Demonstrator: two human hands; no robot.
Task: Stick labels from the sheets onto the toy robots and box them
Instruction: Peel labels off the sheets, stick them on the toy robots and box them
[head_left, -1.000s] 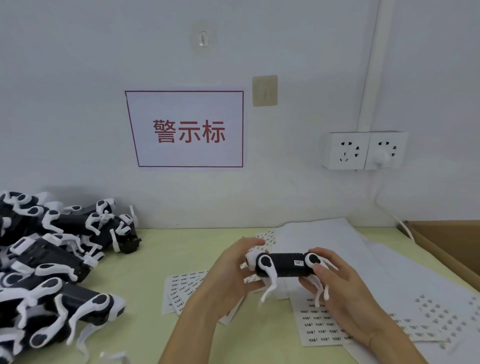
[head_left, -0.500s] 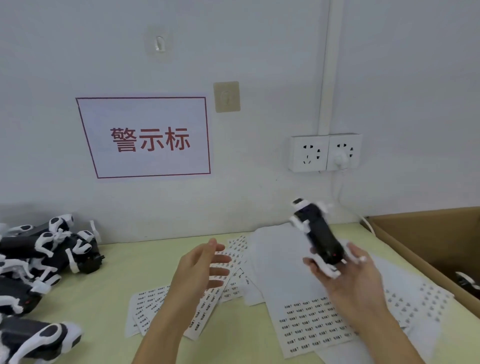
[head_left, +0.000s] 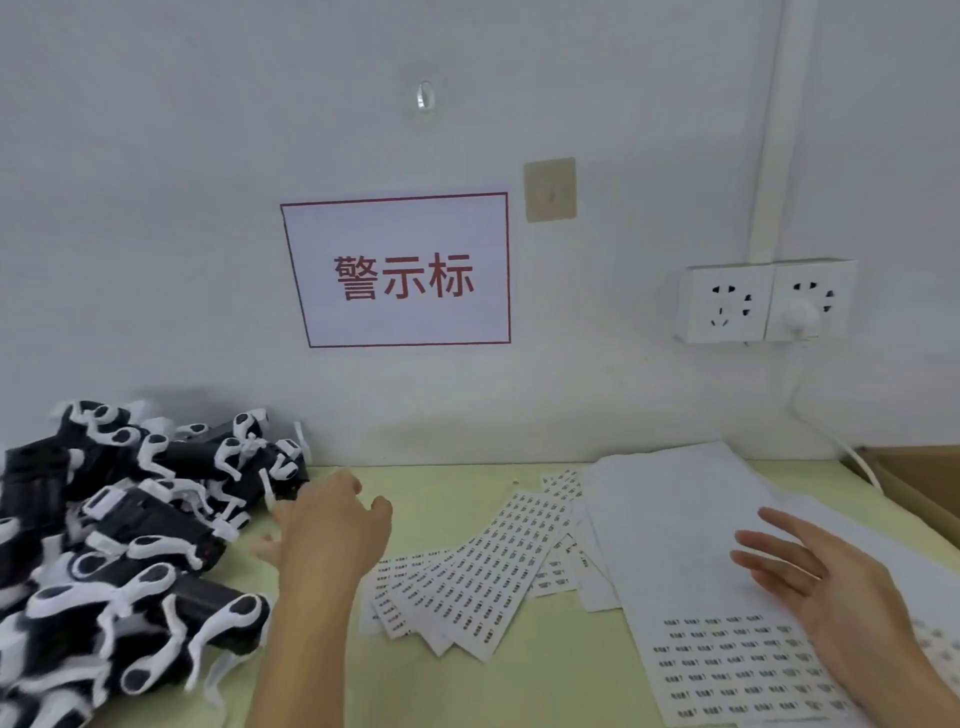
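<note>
Both hands are seen empty with fingers spread. Left hand (head_left: 332, 525) is stretched toward the pile of toy robots (head_left: 124, 551), fingertips just beside the nearest black-and-white body; contact cannot be told (edges blurred). Right hand (head_left: 826, 587) is held palm-down and wide over the large label sheet (head_left: 727, 597), whose lower part is printed with rows of small labels. Whether it touches the paper cannot be told. Toy robots are heaped at the left end of the pale yellow-green counter (head_left: 545, 686), against the wall. A fanned stack of label sheets (head_left: 483, 566) is laid between the two hands, overlapped at its right by the large sheet. A cardboard box (head_left: 919, 483) is partly visible at the right edge, its inside out of frame. On the wall a red-bordered sign (head_left: 400, 270) and a double socket (head_left: 763, 301) with one plug inserted are seen.
</note>
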